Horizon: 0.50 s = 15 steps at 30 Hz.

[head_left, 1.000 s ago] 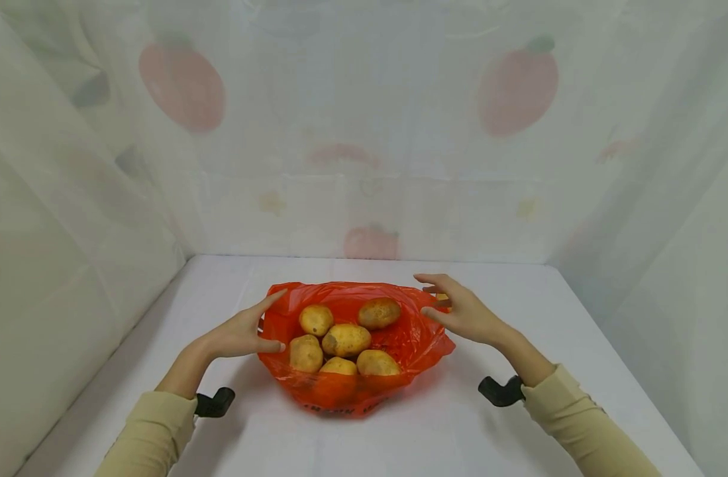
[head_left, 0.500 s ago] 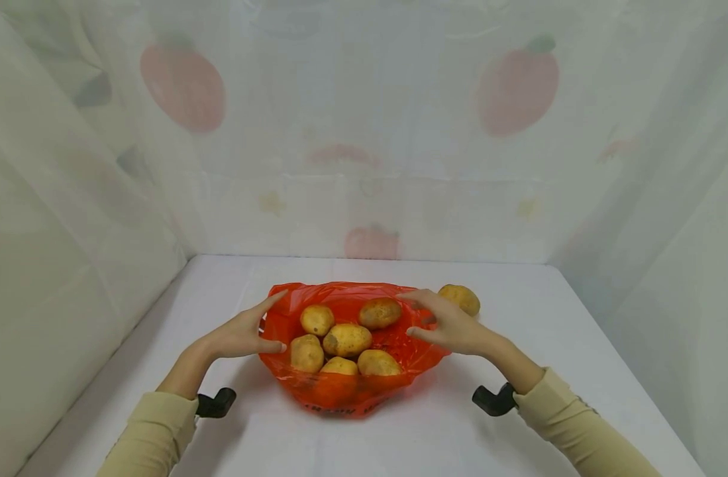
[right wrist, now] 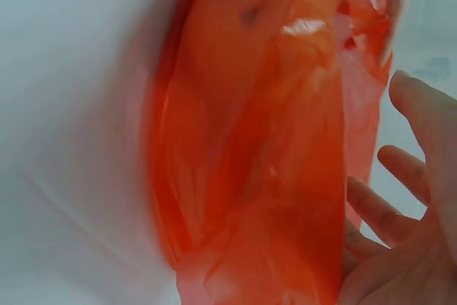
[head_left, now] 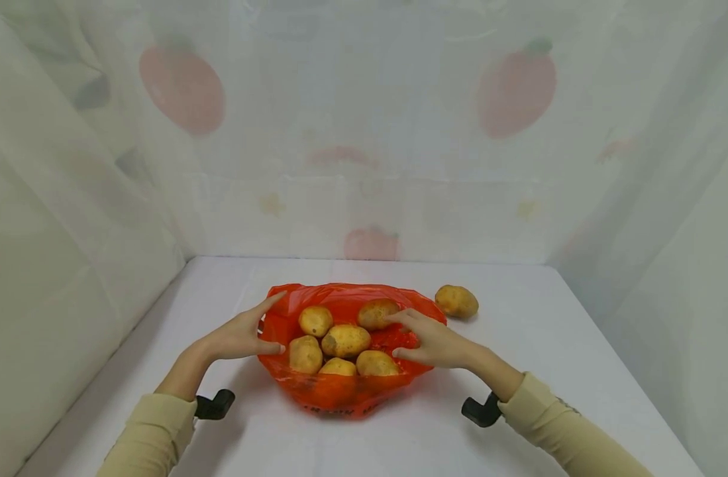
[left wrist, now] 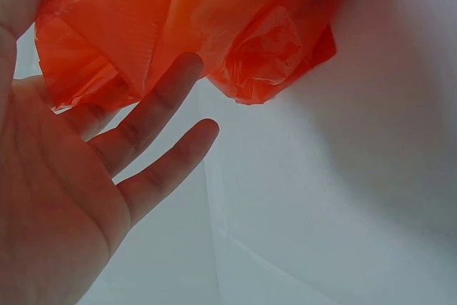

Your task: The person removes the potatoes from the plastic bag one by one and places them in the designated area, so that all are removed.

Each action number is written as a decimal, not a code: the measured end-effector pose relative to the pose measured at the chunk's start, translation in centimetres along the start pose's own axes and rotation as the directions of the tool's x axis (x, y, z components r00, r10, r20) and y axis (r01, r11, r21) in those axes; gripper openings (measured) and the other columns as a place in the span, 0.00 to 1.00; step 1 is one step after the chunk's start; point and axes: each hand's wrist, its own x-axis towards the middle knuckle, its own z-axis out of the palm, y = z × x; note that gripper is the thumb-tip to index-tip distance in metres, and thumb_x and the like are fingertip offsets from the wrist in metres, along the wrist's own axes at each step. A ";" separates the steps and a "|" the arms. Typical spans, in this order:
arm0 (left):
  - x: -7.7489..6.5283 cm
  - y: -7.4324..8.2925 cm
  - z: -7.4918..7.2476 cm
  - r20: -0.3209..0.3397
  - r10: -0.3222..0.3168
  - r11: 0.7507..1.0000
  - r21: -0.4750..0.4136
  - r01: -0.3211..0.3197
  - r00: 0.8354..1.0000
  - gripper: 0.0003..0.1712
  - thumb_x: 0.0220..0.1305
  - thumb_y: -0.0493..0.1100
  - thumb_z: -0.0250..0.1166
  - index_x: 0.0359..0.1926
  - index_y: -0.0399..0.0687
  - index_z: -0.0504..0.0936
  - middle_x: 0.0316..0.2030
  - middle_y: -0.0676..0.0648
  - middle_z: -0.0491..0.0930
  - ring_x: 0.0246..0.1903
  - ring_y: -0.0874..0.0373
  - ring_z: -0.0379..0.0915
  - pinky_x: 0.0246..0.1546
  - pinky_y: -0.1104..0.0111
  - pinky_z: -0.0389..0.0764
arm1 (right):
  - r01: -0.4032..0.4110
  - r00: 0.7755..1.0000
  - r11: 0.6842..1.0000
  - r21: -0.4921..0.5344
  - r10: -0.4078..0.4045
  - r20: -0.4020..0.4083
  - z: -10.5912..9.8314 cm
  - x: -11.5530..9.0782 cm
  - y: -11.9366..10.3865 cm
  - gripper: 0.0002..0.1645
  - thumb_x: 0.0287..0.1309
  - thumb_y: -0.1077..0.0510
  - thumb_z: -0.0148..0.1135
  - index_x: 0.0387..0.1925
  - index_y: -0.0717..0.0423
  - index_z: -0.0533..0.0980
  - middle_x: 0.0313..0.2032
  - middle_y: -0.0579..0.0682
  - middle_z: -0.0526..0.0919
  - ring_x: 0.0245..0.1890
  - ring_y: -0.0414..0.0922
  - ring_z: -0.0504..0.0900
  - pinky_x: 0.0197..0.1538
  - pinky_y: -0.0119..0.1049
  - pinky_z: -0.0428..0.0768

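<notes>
A red plastic bag (head_left: 298,387) lies with its mouth spread wide, and several potatoes (head_left: 346,340) show inside it. My left hand (head_left: 235,336) is at the bag's left rim, thumb and forefinger reaching over the edge. In the left wrist view its other fingers (left wrist: 168,169) extend loosely along the outside of the red film. My right hand (head_left: 432,341) reaches over the bag's right side, fingers spread and bent a little. Its forefinger tip overlaps the back right potato (head_left: 372,315) in the head view. Nothing shows in that palm.
One loose potato (head_left: 456,302) rests on the white table (head_left: 513,318), just outside the bag's back right. White sheeting (head_left: 364,132) with fruit prints hangs behind and at both sides. Black cameras (head_left: 481,412) stick out from both wrists.
My right hand has come left and nearer, from the bag's right rim to over its inside. The loose potato it was hiding is now in full view. The left hand stays put.
</notes>
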 end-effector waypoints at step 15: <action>0.1 -0.1 0.1 -0.006 0.009 1.000 0.006 -0.009 1.000 0.54 0.48 0.51 0.70 0.71 0.62 0.47 0.58 0.44 0.66 0.47 0.49 0.68 0.40 0.64 0.77 | -0.038 0.998 0.998 0.041 0.035 0.060 1.7 0.6 -0.4 0.33 0.56 0.51 0.62 0.62 0.55 0.64 0.58 0.55 0.71 0.51 0.50 0.74 0.52 0.46 0.76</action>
